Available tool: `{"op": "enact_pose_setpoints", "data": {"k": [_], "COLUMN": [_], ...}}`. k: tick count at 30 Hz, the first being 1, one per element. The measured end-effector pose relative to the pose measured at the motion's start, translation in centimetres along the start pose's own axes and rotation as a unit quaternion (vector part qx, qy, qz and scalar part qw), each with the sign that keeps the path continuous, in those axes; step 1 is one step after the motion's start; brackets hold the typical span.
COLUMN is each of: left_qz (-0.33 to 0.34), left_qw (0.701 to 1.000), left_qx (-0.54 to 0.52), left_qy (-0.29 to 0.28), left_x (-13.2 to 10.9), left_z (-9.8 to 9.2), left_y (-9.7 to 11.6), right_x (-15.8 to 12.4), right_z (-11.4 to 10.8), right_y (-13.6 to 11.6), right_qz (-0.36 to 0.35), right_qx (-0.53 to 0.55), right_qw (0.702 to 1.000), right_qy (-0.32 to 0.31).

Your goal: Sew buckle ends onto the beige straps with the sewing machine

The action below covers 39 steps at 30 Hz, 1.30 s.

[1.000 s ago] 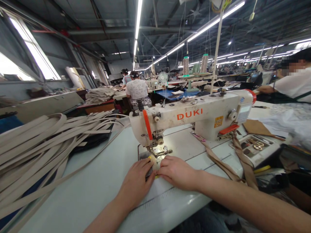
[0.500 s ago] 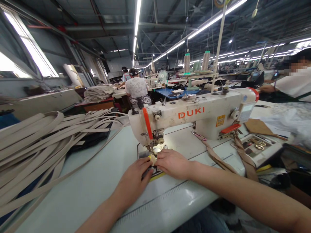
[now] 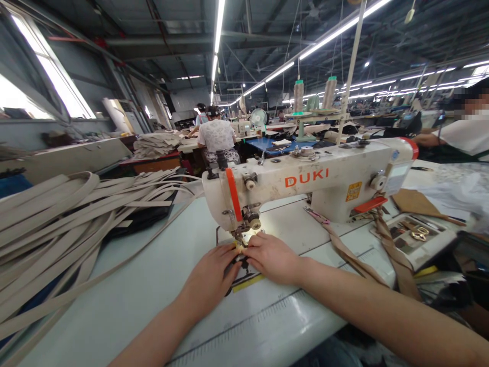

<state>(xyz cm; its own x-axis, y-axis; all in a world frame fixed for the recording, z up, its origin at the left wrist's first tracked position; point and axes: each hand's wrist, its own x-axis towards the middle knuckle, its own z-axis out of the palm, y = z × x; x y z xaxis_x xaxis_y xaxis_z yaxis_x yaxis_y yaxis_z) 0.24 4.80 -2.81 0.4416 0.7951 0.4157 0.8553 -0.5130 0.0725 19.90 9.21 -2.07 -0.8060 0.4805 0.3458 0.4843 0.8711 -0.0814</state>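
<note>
A white DUKI sewing machine [image 3: 305, 186] stands on the pale table [image 3: 153, 285]. My left hand [image 3: 212, 278] and my right hand [image 3: 273, 257] meet right at the needle and presser foot [image 3: 244, 235]. Their fingertips are pinched together on a small beige piece [image 3: 240, 248], mostly hidden by the fingers. A yellow-edged guide [image 3: 248, 282] lies on the machine bed just below my hands.
A big heap of beige straps [image 3: 64, 224] covers the table's left side. Brown straps [image 3: 362, 260] trail over the right edge beside a tray of metal parts [image 3: 416, 234]. Thread cones [image 3: 298, 97] stand behind the machine. Other people sit at benches behind and at the right.
Both hands have slid forward toward the needle, bringing the small beige piece up under the presser foot. The view has shifted slightly.
</note>
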Motion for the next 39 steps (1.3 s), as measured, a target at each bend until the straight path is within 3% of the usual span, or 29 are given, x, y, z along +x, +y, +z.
{"op": "enact_pose_setpoints", "data": {"k": [15, 39], "left_qz": [-0.025, -0.034], "left_qw": [0.999, 0.999], "left_qx": [-0.013, -0.026], "left_qy": [-0.021, -0.011], "left_x": [0.9, 1.3], "left_z": [0.2, 0.0], "left_y": [-0.5, -0.2], "right_x": [-0.1, -0.1], "right_z": [0.2, 0.2], "right_y": [-0.1, 0.0], "right_qz": [0.046, 0.049], "right_qx": [0.029, 0.04], "right_qw": [0.998, 0.998], "right_qy": [0.012, 0.007]}}
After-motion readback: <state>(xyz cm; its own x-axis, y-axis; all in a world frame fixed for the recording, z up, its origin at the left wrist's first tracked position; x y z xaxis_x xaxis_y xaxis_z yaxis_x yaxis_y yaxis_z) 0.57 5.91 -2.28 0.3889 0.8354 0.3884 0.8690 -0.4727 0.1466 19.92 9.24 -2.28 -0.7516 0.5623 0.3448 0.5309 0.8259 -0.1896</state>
